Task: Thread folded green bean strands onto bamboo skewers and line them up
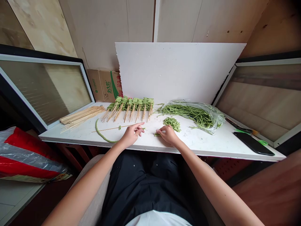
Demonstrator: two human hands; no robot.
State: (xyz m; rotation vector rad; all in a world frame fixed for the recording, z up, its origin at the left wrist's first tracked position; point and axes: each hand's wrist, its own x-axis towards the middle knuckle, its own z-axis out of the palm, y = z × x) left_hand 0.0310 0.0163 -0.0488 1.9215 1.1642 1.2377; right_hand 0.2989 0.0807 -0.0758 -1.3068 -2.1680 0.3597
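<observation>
Left of the chopped-bean pile (173, 123), loaded skewers (134, 104) look done; bare sticks (82, 115) remain. Your left hand (131, 135) pinches a started skewer (119, 127); your right hand's (168, 135) grip is unclear.

The white counter (207, 146) carries a spread of loose wooden sticks (82, 116) at its left end, with a row of skewered green beans (134, 103) beside it. One long bean (99, 134) curves toward the front edge. Further right lie a heap of cut bean pieces (172, 123), long beans in a clear plastic bag (192, 113), and a black phone (252, 143).
</observation>
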